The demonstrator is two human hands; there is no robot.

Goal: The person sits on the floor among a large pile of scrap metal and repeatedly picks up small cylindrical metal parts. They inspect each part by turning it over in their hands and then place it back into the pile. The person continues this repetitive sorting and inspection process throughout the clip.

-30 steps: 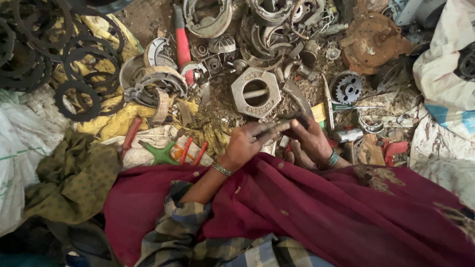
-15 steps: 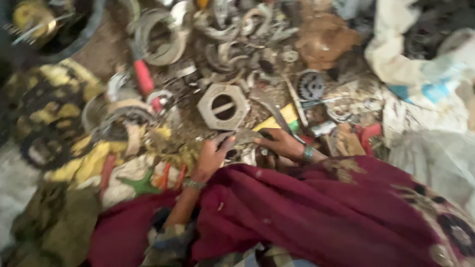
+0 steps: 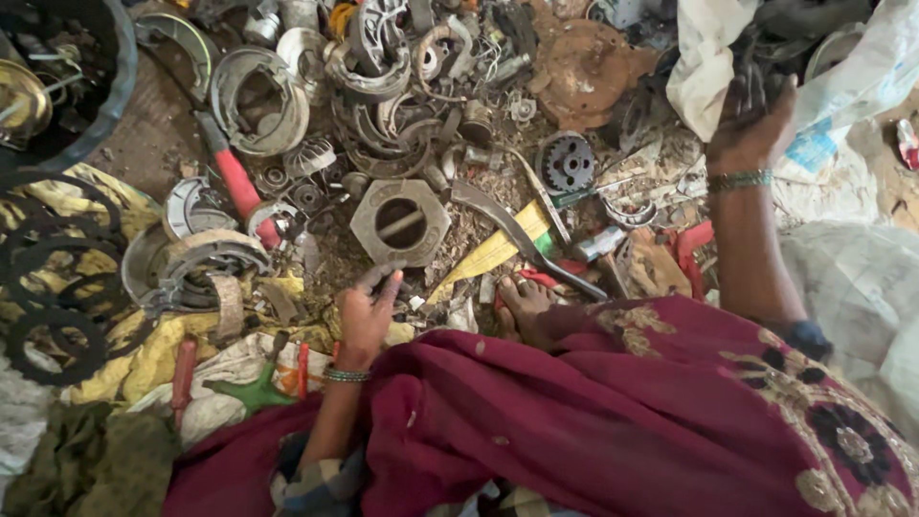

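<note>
Beside the left hand [image 3: 365,311], rusty hexagonal nut [image 3: 400,222]

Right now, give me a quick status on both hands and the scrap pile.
Left hand down on scrap, fingertips beside big hexagonal nut. Right hand raised at white sack, grip unclear. Bare foot rests among metal parts.

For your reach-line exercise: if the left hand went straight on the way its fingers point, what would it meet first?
The left hand points up and slightly right over the scrap. First in that line is probably the hexagonal metal nut, just beyond the fingertips; whether they already touch its near edge is unclear.
</note>
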